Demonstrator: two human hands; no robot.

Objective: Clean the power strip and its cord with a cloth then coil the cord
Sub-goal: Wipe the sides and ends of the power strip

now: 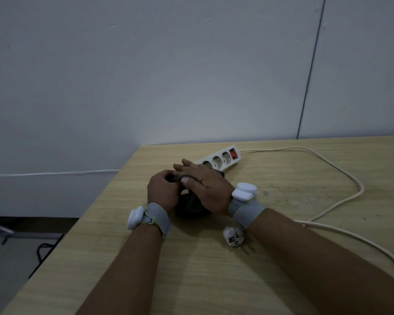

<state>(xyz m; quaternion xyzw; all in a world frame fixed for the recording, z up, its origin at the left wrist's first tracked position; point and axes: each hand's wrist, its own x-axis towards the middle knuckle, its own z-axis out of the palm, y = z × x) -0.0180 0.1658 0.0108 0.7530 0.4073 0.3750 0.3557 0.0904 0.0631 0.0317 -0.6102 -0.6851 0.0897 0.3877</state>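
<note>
Both hands, left hand and right hand, curl their fingers round the dark cloth at mid-frame. It looks soft and light; the rigid power strip is best held by its sides, the limp cord pinched anywhere.

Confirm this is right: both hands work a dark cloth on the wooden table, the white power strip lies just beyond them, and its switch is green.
One thing is wrong: the switch is red, not green, as the head view shows. The rest stands: both the left hand and right hand work the dark cloth on the wooden table, with the white power strip just beyond.
</note>
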